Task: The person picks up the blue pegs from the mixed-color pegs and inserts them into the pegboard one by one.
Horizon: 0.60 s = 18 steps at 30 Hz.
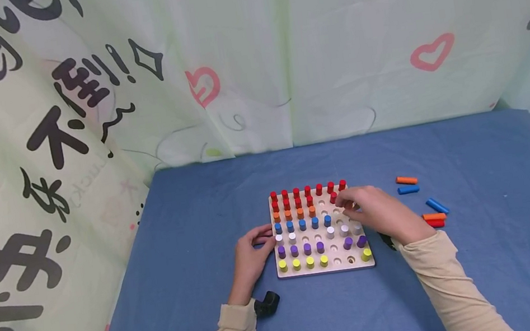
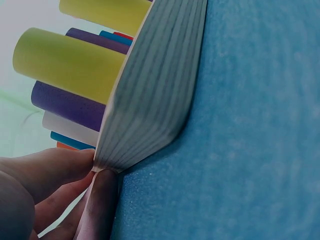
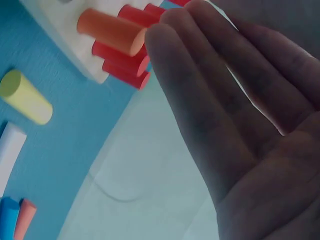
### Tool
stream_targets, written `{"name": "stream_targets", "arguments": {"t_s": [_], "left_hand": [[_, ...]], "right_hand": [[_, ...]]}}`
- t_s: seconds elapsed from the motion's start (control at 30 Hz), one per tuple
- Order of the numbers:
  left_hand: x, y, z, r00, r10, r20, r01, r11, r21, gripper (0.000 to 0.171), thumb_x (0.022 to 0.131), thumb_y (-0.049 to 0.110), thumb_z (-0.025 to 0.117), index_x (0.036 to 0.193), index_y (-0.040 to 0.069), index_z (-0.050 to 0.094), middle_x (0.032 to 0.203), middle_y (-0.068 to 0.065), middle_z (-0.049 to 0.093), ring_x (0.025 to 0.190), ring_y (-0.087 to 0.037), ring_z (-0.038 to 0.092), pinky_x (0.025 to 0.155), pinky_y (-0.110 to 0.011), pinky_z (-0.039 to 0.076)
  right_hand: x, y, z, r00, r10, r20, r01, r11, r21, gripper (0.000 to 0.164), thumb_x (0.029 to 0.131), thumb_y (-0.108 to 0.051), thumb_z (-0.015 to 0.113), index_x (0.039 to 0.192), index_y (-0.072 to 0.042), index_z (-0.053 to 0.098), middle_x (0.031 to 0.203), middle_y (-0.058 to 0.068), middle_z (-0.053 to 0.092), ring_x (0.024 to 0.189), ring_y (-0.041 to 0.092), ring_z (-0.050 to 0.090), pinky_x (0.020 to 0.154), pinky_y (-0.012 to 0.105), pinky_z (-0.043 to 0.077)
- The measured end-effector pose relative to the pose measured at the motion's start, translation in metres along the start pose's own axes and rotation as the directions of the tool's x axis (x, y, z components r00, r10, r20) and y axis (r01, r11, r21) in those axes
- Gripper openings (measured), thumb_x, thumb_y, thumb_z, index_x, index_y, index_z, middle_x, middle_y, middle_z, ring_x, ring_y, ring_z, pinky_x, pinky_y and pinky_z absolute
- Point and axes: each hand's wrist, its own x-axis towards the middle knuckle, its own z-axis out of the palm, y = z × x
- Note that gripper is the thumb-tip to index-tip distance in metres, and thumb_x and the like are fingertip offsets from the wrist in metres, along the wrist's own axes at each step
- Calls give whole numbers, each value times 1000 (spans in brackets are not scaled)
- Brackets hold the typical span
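A pale wooden pegboard (image 1: 344, 265) lies on the blue cloth with rows of red, orange, blue, white, purple and yellow pegs standing in it; some holes are bare. At its left edge my left hand (image 1: 248, 258) holds on, thumb and a finger pinching the edge in the left wrist view. My right hand (image 1: 381, 212) reaches over the board's right side. In the right wrist view its fingers (image 3: 200, 95) look fairly straight, one tip right by the end of an orange peg (image 3: 111, 31); the thumb is out of that view.
Loose orange, blue and red pegs, including a blue peg (image 1: 437, 206), lie right of the board. A yellow peg (image 3: 26, 97) and a white peg (image 3: 9, 156) show on the cloth in the right wrist view. A printed curtain (image 1: 335, 87) hangs behind the table.
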Motion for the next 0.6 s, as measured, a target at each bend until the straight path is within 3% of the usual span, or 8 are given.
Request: {"name": "stream_targets", "arguments": {"t_s": [0.6], "left_hand": [[-1, 0, 1, 1000, -2, -5, 2, 1000, 14, 31, 92, 16, 71, 122, 8, 69, 112, -7, 72, 95, -19, 68, 93, -41, 53]], "right_hand": [[-13, 21, -12, 999, 12, -31, -14, 998, -58, 19, 86, 0, 73, 104, -2, 71, 101, 12, 71, 93, 27, 66, 82, 46, 56]]}}
